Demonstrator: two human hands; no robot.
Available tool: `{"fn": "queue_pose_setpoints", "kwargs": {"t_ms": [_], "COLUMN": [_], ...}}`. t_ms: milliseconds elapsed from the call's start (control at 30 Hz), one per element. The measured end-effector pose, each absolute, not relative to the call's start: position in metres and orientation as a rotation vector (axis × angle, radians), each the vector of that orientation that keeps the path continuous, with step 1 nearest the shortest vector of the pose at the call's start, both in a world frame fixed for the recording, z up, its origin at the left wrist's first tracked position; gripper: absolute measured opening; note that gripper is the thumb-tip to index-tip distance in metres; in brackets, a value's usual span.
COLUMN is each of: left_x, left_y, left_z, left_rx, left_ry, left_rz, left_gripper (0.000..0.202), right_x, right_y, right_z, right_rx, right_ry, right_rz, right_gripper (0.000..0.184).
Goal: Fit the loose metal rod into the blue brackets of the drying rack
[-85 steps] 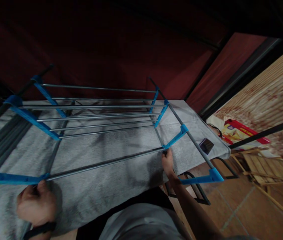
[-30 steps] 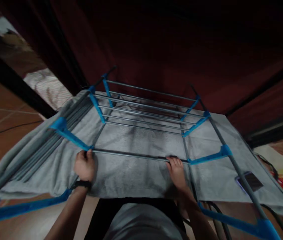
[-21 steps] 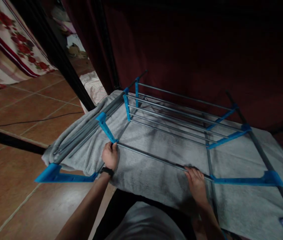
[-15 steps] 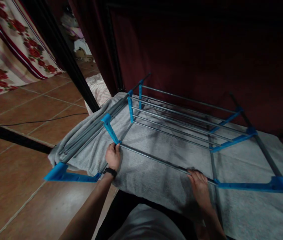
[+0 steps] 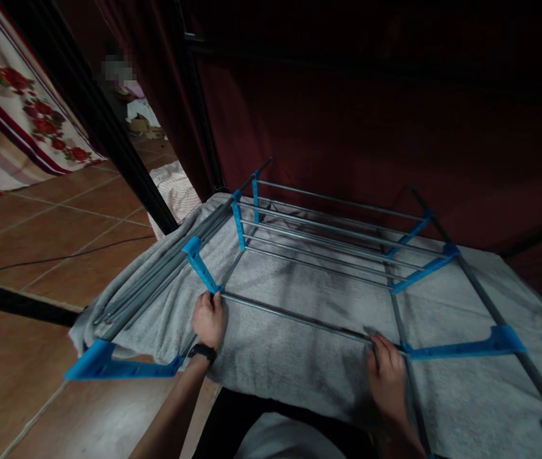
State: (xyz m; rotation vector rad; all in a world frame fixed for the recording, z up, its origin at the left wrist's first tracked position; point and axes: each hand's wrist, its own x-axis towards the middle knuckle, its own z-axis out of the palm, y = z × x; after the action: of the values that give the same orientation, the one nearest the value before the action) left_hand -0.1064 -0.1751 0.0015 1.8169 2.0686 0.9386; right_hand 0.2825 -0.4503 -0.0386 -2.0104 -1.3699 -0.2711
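Observation:
A rack of grey metal rods with blue plastic brackets lies over a bed. My left hand (image 5: 208,322), a dark band on its wrist, is closed around the left end of the near rod (image 5: 290,312), beside a blue bracket (image 5: 201,264). Toward the rod's other end, my right hand (image 5: 386,370) has its fingers curled at the rod. A small grey piece shows at those fingertips; what it is I cannot make out. Another blue bracket (image 5: 465,347) joins the frame just right of this hand. Several parallel rods (image 5: 319,236) span the rack's far side.
A grey blanket (image 5: 271,357) covers the bed beneath the rack. Loose-looking grey rods (image 5: 166,274) lie bunched at the left. Dark posts (image 5: 108,140) and a maroon curtain (image 5: 347,140) border the bed. A cable (image 5: 70,255) crosses the tiled floor.
My right hand has shifted a little to the right along the near rod, and a grey piece now shows by its fingertips. My left hand keeps its place. The view has moved slightly.

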Motion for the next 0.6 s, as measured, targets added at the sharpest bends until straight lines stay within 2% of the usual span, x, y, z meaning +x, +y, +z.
{"fn": "queue_pose_setpoints", "kwargs": {"t_ms": [300, 433, 600], "left_x": [-0.107, -0.108, -0.111], "left_y": [-0.174, -0.169, -0.164], "left_z": [0.011, 0.012, 0.010], "left_rx": [1.831, 1.845, 1.850], "left_ry": [2.095, 2.145, 2.152], "left_rz": [0.854, 0.791, 0.794], "left_gripper": [0.039, 0.040, 0.040], "right_x": [0.304, 0.323, 0.330], "right_y": [-0.495, -0.502, -0.492], "right_z": [-0.049, -0.059, -0.056], "right_rx": [-2.124, -2.126, -2.178], "right_ry": [-0.966, -0.702, -0.706], "right_rz": [-0.291, -0.342, -0.421], "right_gripper": [0.032, 0.034, 0.036]}}
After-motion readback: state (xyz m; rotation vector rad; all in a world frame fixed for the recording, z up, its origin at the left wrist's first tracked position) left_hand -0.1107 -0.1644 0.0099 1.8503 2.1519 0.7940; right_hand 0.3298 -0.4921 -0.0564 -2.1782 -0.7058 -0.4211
